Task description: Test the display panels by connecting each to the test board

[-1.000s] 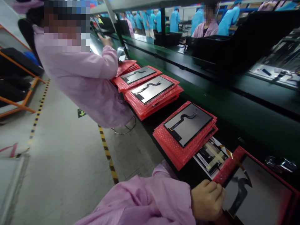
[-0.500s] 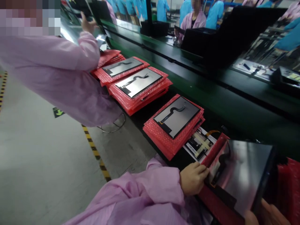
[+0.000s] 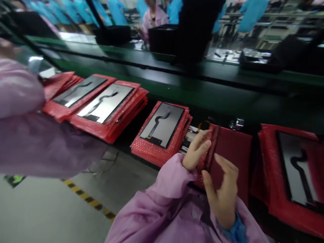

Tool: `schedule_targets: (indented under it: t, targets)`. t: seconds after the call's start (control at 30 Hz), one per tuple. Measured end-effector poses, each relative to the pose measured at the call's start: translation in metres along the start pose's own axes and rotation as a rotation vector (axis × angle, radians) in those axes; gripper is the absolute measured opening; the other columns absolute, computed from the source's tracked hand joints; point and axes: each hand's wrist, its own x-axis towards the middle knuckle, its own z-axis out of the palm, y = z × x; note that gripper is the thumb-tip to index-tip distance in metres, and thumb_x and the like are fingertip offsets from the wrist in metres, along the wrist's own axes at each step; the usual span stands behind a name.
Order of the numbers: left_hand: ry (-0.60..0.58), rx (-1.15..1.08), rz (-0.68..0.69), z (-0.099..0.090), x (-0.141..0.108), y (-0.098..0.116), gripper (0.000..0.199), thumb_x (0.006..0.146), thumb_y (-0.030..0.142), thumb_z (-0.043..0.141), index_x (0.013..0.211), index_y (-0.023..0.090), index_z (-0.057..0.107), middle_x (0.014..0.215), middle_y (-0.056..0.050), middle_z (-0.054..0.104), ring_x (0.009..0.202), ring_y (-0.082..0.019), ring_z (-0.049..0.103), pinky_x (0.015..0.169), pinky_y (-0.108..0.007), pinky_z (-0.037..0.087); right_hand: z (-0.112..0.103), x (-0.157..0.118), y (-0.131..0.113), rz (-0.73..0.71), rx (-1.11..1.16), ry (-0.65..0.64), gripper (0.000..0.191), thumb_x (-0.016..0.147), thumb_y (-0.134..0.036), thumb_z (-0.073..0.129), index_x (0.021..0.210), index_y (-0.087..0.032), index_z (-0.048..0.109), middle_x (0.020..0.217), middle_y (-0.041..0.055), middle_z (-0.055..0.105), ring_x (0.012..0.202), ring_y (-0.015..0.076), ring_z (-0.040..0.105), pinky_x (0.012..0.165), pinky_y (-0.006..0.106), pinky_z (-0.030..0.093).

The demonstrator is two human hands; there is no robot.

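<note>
My left hand [image 3: 197, 150] is open with fingers stretched out, over the left edge of a red bubble-wrap strip [image 3: 210, 143]. My right hand [image 3: 224, 187] is open too, thumb and fingers apart, holding nothing. It hovers above a flat dark red panel [image 3: 234, 148] that lies in front of me. Left of my hands, a display panel [image 3: 163, 125] with a curved black ribbon cable lies on a stack of red bubble-wrap bags [image 3: 149, 152]. To the right, another display panel [image 3: 298, 168] rests partly covered by red wrap on a red stack [image 3: 275, 199].
Farther left are more bubble-wrap stacks with display panels [image 3: 106, 103]. A co-worker's pink sleeve [image 3: 22, 87] reaches over that end. Behind runs a green conveyor [image 3: 167, 86] with a dark rail. Small clear parts [image 3: 237, 124] lie beyond the dark red panel.
The display panel that was between my hands is no longer in them. Both hands are open and closer together. The view has turned right, bringing the right-hand stack into view.
</note>
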Motion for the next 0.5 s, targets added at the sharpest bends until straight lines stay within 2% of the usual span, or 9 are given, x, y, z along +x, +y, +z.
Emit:
schedule_targets:
  t: [0.1, 0.3, 0.37, 0.43, 0.5]
  targets:
    - [-0.011, 0.003, -0.048, 0.011, 0.012, 0.002, 0.052, 0.086, 0.05, 0.067, 0.131, 0.024, 0.062, 0.139, -0.008, 0.059, 0.133, -0.028, 0.051, 0.116, -0.042, 0.037, 0.011, 0.004, -0.003, -0.032, 0.024, 0.007, 0.042, 0.094, -0.034, 0.059, 0.132, -0.02, 0.048, 0.119, 0.012, 0.06, 0.113, 0.0265, 0.054, 0.093, 0.047, 0.051]
    - [0.049, 0.18, -0.081, 0.013, 0.005, 0.014, 0.048, 0.085, 0.043, 0.069, 0.129, 0.025, 0.065, 0.141, -0.005, 0.059, 0.14, -0.026, 0.046, 0.118, -0.039, 0.036, 0.023, -0.002, 0.002, -0.089, 0.051, 0.098, 0.035, 0.092, -0.034, 0.061, 0.124, -0.02, 0.056, 0.125, 0.0119, 0.058, 0.116, 0.0263, 0.05, 0.096, 0.045, 0.05]
    - [0.058, 0.218, -0.079, 0.016, 0.004, 0.016, 0.048, 0.085, 0.044, 0.069, 0.129, 0.025, 0.065, 0.14, -0.005, 0.061, 0.14, -0.026, 0.045, 0.118, -0.038, 0.036, 0.024, -0.005, 0.007, -0.098, 0.082, 0.126, 0.035, 0.093, -0.039, 0.058, 0.124, -0.023, 0.056, 0.126, 0.011, 0.057, 0.115, 0.0264, 0.05, 0.097, 0.045, 0.049]
    - [0.068, 0.238, -0.079, 0.019, 0.005, 0.015, 0.049, 0.084, 0.043, 0.07, 0.129, 0.025, 0.065, 0.141, -0.005, 0.06, 0.14, -0.026, 0.045, 0.118, -0.038, 0.036, 0.025, -0.008, 0.014, -0.01, 0.178, 0.145, 0.045, 0.096, -0.051, 0.048, 0.132, -0.023, 0.051, 0.13, 0.0119, 0.055, 0.119, 0.0277, 0.05, 0.1, 0.049, 0.048]
    - [0.091, 0.245, -0.085, 0.021, 0.006, 0.014, 0.049, 0.084, 0.044, 0.07, 0.129, 0.026, 0.064, 0.143, -0.005, 0.058, 0.141, -0.027, 0.045, 0.118, -0.037, 0.036, 0.027, -0.008, 0.022, 0.21, 0.262, 0.149, 0.054, 0.1, -0.054, 0.035, 0.141, -0.02, 0.041, 0.136, 0.0141, 0.051, 0.126, 0.0283, 0.046, 0.104, 0.052, 0.045]
